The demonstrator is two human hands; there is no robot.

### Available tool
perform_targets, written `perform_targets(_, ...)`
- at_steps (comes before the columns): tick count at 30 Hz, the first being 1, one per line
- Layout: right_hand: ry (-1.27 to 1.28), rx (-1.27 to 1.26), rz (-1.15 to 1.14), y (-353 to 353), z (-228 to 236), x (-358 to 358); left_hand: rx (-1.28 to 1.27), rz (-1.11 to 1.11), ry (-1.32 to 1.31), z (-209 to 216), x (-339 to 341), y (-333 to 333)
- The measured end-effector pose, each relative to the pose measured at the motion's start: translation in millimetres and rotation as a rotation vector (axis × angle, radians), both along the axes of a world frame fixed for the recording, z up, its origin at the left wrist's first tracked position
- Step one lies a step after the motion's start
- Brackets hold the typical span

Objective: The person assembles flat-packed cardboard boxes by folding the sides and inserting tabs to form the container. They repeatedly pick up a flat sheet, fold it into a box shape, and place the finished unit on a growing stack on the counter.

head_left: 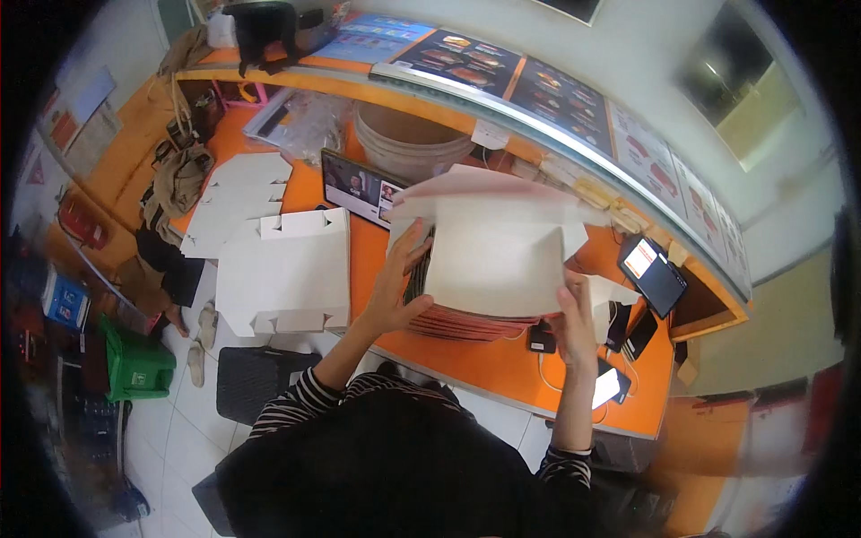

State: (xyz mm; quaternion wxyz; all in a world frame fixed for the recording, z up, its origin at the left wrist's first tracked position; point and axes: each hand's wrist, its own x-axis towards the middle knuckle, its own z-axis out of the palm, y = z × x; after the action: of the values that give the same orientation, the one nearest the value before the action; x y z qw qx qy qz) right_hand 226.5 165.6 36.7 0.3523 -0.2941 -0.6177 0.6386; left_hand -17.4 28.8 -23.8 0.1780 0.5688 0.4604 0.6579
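Note:
In front of me on the orange counter rises a stack of nested cardboard boxes (475,325), with reddish edges along its front. The topmost cardboard box (498,255) stands open, white inside, its far flap blurred. My left hand (395,287) holds its left side, thumb toward the front and fingers spread along the wall. Its front right corner is in my right hand (574,318), the fingers partly hidden behind the wall. To the left lie flat white cardboard blanks (285,278) with slotted edges, and more blanks (240,199) lie behind them.
Behind the stack are a tablet (359,186) with a lit screen and a large bucket (408,143). Phones (610,386) and cables lie at the right. A raised shelf (484,117) bounds the far side. A green bin (139,363) and a dark stool (256,381) stand left.

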Motion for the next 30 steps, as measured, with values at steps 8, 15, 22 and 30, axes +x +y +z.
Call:
perform_targets(8,-0.056,-0.062,-0.058,8.7,-18.4,-8.8,0.022,0.033,0.15,3.1,-2.7,3.4)
perform_targets(15,-0.376,0.537,0.309,19.6,12.4,11.3,-0.014,-0.036,-0.006,4.7,-7.2,-0.3)
perform_targets(22,-0.585,0.868,0.239,5.4,14.9,19.8,-0.002,-0.106,0.032,12.4,-8.7,5.9)
perform_targets(30,-0.61,0.691,0.267,11.1,24.9,12.2,-0.083,0.018,0.187,-4.5,-3.9,-6.6)
